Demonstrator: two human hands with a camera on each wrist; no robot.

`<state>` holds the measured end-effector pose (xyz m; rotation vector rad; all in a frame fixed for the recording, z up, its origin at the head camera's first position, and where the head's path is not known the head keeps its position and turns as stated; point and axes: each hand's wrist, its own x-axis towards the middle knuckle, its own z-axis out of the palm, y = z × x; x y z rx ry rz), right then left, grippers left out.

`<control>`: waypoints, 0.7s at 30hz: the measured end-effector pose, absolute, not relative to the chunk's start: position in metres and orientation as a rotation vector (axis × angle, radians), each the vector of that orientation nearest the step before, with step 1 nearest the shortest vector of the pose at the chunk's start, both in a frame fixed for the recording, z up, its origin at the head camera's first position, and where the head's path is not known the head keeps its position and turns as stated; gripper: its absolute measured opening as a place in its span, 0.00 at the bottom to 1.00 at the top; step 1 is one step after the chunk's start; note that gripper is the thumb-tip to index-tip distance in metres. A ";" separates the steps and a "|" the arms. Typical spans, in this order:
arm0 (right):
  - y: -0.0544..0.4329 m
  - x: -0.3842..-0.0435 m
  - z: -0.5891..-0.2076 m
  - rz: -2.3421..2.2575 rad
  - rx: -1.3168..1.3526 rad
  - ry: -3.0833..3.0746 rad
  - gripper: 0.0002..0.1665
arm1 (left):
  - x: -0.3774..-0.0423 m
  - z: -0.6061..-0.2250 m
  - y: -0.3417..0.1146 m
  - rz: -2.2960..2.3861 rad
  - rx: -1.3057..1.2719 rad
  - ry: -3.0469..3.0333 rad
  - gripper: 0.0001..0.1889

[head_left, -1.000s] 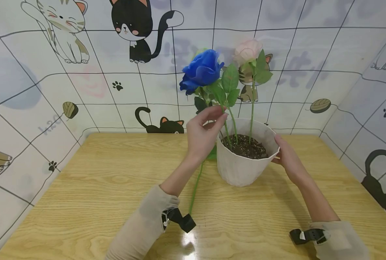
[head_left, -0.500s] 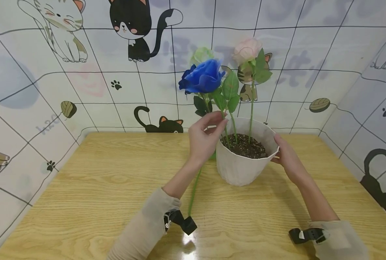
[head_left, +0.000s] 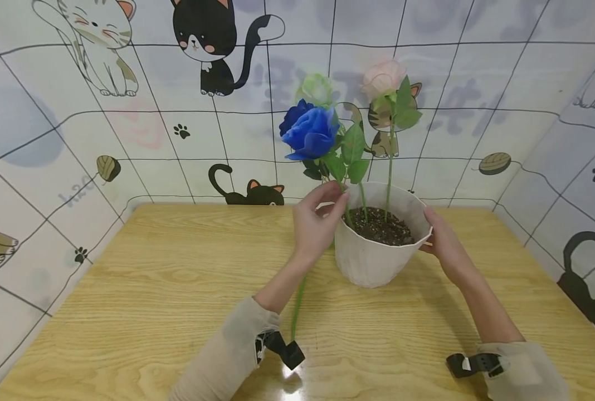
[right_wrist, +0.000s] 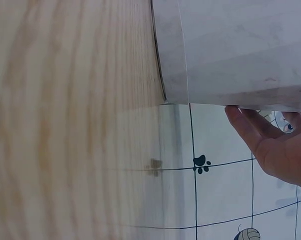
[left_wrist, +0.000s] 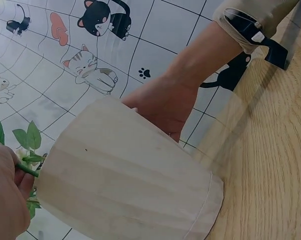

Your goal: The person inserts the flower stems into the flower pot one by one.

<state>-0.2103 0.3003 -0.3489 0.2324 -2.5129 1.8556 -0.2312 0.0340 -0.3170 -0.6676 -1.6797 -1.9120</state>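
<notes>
My left hand (head_left: 315, 225) pinches the green stem of a bright blue rose (head_left: 311, 133), low down by the left rim of a white flowerpot (head_left: 367, 264). In the left wrist view that stem (left_wrist: 28, 169) shows between thumb and fingers. My right hand (head_left: 448, 245) holds the pot's right rim; in the right wrist view its fingers (right_wrist: 245, 125) lie against the outer wall. Dark soil (head_left: 390, 231) fills the lower part of the pot. A pale pink rose (head_left: 384, 79) stands upright in it. Behind the blue rose show a darker blue bloom (head_left: 293, 116) and a pale green rose (head_left: 315, 89).
A loose green stem (head_left: 297, 312) lies on the wooden table (head_left: 192, 278), left of the pot and partly under the left forearm. A cat-patterned wall covering (head_left: 177, 167) stands behind the table and at both sides.
My left hand has moved down with the pinched stem, and the blue rose has sunk and tilted, uncovering the pale green rose behind. The right hand and the pot stay in place.
</notes>
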 end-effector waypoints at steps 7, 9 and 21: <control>0.300 -0.210 -0.349 1.843 0.227 -2.514 0.44 | -0.232 -0.323 0.036 -1.885 -0.656 -1.652 0.06; 0.300 -0.210 -0.349 1.845 0.231 -2.512 0.44 | -0.227 -0.319 0.035 -1.880 -0.658 -1.643 0.06; 0.300 -0.209 -0.350 1.859 0.227 -2.494 0.43 | -0.228 -0.329 0.032 -1.922 -0.582 -1.628 0.06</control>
